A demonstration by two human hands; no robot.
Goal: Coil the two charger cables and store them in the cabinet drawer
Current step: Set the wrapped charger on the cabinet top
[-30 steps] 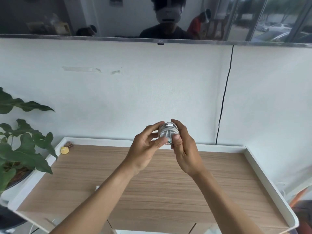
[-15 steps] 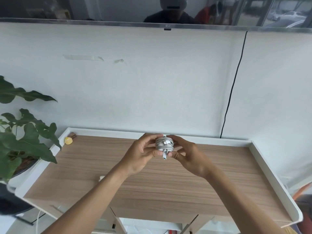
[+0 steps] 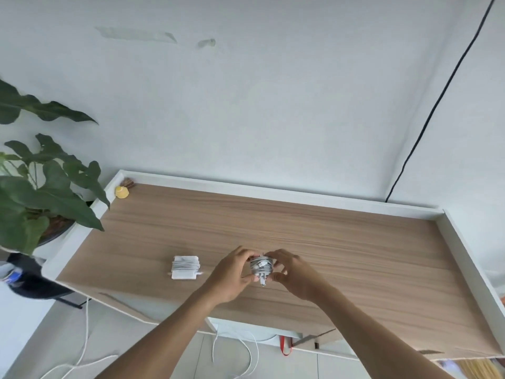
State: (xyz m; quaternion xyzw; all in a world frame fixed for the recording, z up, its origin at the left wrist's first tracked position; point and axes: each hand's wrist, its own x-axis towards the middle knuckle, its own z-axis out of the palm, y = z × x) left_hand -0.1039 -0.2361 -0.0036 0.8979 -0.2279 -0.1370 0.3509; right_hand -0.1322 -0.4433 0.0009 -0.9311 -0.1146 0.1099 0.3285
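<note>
Two hands, left hand [image 3: 232,274] and right hand [image 3: 293,272], pinch the coiled cable [image 3: 261,266] between them above the cabinet top's [image 3: 355,255] front edge, drawer below; second bundle [image 3: 185,267] lies leftward, nearer the left.

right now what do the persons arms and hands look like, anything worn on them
Both arms are bare from where they enter at the bottom edge up to the hands: no sleeves show. The left hand and the right hand wear no gloves, and no watch, bracelet or ring is visible. Nails look short and unpainted, though they are small in this view.
</note>
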